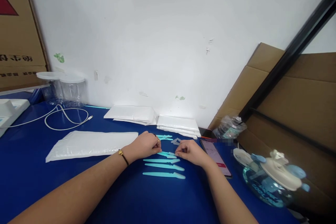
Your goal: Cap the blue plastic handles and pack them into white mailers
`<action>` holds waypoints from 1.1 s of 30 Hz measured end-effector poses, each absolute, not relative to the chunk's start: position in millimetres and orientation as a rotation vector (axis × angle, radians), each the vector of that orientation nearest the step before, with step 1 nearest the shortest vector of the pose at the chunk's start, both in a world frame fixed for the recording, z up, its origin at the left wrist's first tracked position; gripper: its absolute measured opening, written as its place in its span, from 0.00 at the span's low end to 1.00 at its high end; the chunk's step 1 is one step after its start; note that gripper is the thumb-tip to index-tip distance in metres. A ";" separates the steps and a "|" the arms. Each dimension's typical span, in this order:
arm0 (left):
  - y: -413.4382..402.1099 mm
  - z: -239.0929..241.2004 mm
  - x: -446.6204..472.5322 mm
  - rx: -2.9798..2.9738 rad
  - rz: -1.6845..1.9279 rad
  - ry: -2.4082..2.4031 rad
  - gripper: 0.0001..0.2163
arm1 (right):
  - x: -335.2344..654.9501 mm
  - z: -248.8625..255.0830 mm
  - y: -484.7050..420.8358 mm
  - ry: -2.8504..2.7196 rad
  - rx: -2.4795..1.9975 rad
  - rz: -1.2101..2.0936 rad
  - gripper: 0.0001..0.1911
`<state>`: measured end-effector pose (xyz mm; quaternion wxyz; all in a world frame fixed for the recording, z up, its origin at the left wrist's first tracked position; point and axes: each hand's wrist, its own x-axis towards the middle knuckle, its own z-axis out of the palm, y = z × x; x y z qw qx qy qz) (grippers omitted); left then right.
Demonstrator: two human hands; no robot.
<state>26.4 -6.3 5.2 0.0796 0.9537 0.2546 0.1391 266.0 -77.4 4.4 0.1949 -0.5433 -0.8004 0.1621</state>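
Note:
Both of my hands rest on a blue table (31, 175). My left hand (145, 145) and my right hand (190, 152) pinch the two ends of a thin light-blue plastic stick (167, 154) between them. Three more such sticks (164, 175) lie in a row just below it, closer to me. Further light-blue pieces (165, 137) and a small grey piece (175, 141) lie just beyond my hands. A dark bracelet with a gold bead sits on my left wrist.
A white padded mailer (89, 144) lies to the left, two stacks of mailers (178, 125) by the wall. A phone (216, 155), a blue water jug (270, 182) and a crumpled bottle (229, 126) are at right. Clear jars (69, 89), a white cable (65, 115), cardboard (296, 101).

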 end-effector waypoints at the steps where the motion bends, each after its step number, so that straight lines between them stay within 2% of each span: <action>1: -4.8 4.9 25.1 2.851 0.416 0.796 0.07 | 269.6 4.6 -76.9 -2.217 -1.544 0.447 0.07; 6: 7.4 2.0 18.6 2.926 0.497 1.096 0.07 | 284.1 1.4 -71.1 -2.077 -1.760 0.170 0.08; 10: 12.6 -1.5 18.9 3.006 0.458 1.100 0.05 | 279.0 -2.8 -68.1 -2.154 -1.823 0.073 0.08; 15: 12.5 -4.1 22.6 3.150 0.444 1.109 0.09 | 264.8 -6.8 -66.9 -2.209 -1.862 -0.152 0.07; 33: 4.7 9.8 22.0 3.050 0.535 1.036 0.07 | 264.3 -1.6 -71.4 -2.157 -1.797 -0.206 0.06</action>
